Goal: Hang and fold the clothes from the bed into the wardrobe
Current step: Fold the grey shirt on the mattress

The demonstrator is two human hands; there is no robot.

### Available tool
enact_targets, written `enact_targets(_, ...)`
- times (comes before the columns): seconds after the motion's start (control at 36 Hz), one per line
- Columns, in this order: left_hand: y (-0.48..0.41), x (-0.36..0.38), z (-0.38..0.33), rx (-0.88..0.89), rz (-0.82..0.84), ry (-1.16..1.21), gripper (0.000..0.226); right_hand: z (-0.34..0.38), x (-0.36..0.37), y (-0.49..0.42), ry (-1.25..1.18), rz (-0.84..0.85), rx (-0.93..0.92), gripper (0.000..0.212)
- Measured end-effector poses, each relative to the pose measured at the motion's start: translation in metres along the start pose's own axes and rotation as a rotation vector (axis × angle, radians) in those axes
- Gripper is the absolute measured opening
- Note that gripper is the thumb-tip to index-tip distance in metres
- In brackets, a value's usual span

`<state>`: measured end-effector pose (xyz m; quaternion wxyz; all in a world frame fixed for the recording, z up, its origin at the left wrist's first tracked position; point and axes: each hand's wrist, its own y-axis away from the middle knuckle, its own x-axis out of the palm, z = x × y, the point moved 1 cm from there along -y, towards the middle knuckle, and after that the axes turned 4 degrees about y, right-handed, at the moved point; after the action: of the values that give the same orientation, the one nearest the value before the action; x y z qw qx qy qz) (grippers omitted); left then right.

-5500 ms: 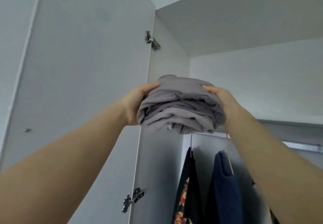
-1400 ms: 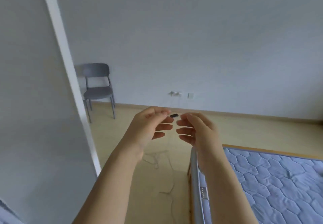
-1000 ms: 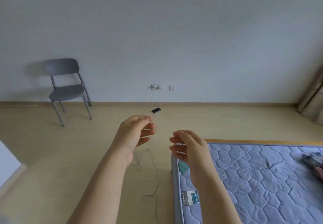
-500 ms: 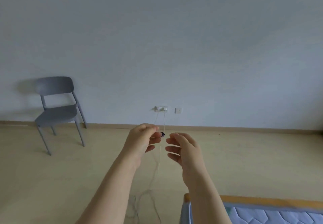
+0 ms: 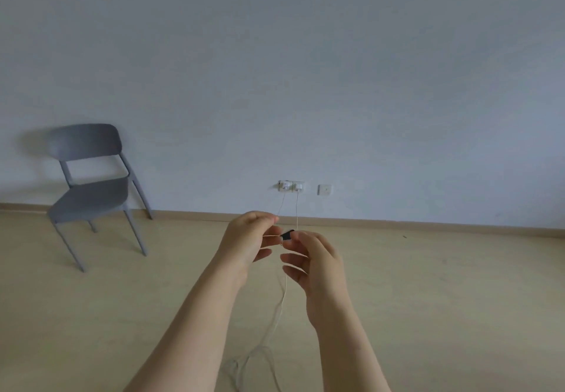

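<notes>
Small black piece (image 5: 287,234) pinched in raised right hand (image 5: 318,266) grip, left hand (image 5: 247,241) pinching thin cord (image 5: 270,235).

Single wide-angle head view faces wall (image 5: 305,70) across floor (image 5: 458,300); left hand (image 5: 247,238), right hand (image 5: 315,260) close.

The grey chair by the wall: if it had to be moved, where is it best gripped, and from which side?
Probably the top edge of the backrest, coming from the front. The chair stands with its back to the wall, which seems to leave little room behind. The open gap under the backrest lets fingers wrap right round it.
</notes>
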<state>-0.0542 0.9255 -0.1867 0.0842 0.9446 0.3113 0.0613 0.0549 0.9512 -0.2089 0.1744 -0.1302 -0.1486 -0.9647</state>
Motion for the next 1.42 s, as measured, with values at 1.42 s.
enact_targets(1.42, -0.291, 0.793, 0.071, -0.226, 1.485, -0.453, 0.02, 0.195, -0.563, -0.353, -0.41, -1.443, -0.186, 0.01)
